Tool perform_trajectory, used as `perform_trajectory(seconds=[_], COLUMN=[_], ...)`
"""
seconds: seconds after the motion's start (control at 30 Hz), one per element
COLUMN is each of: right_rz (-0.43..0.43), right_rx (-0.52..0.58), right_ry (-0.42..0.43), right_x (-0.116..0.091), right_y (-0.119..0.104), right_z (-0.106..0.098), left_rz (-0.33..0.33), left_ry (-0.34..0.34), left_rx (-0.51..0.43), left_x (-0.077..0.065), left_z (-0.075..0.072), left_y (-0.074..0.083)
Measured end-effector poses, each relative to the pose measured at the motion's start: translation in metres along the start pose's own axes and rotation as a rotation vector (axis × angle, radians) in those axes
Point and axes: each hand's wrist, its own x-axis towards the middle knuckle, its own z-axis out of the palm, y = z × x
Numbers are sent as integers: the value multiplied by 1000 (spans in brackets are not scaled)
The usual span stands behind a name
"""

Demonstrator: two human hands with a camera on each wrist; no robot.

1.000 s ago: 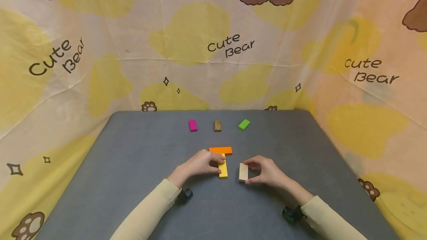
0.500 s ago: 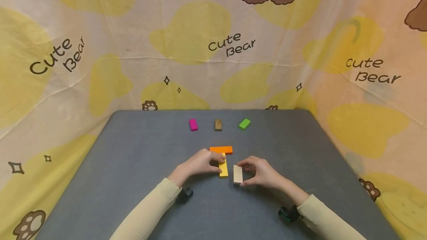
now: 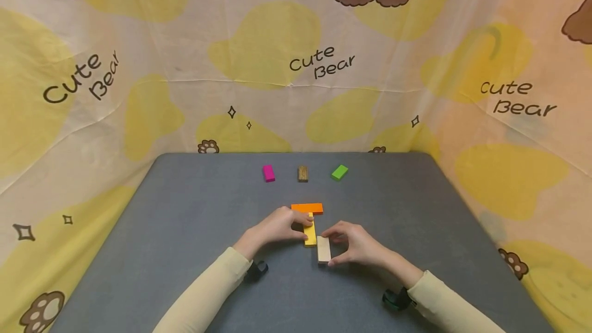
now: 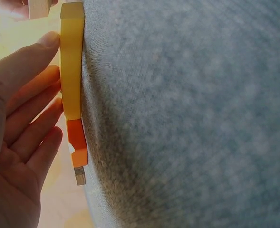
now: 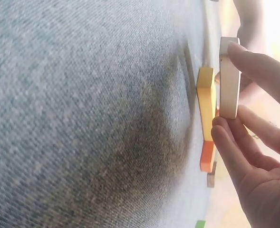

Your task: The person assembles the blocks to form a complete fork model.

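Note:
My left hand [image 3: 276, 226] rests at a long yellow block [image 3: 310, 236] on the grey table, thumb and fingertips holding it. Its far end meets an orange block [image 3: 307, 208] lying crosswise, so the two form a T. The left wrist view has the yellow block [image 4: 71, 66] beside my thumb, with the orange block [image 4: 77, 142] beyond. With my right hand [image 3: 361, 244] I pinch a pale wooden block [image 3: 324, 250] by its two ends. Seen from the right wrist, that wooden block [image 5: 229, 85] is raised off the table, just right of the yellow block's near end.
Farther back lie a magenta block [image 3: 269, 173], a brown wood-grain block [image 3: 302, 173] and a green block [image 3: 339, 172] in a row. A printed cloth [image 3: 259, 66] hangs behind the table [image 3: 194, 194] and along both sides.
My right hand has carried the pale wooden block leftward and nearer to me, up beside the yellow block. The left hand and the other blocks have stayed put.

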Motion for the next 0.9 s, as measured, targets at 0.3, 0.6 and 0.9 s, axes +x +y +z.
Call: perform_trajectory(seconds=[0.3, 0.6, 0.9], right_rz=[-57, -32, -8], right_rx=[15, -9, -49], right_ry=[-27, -55, -69], right_x=[1, 4, 6], right_y=[-1, -4, -5], right_z=[4, 10, 17], left_rz=[-6, -8, -5], left_ry=[16, 11, 12], left_rx=[2, -3, -3], left_x=[-1, -1, -1], left_z=[0, -1, -1], left_y=[2, 2, 2])
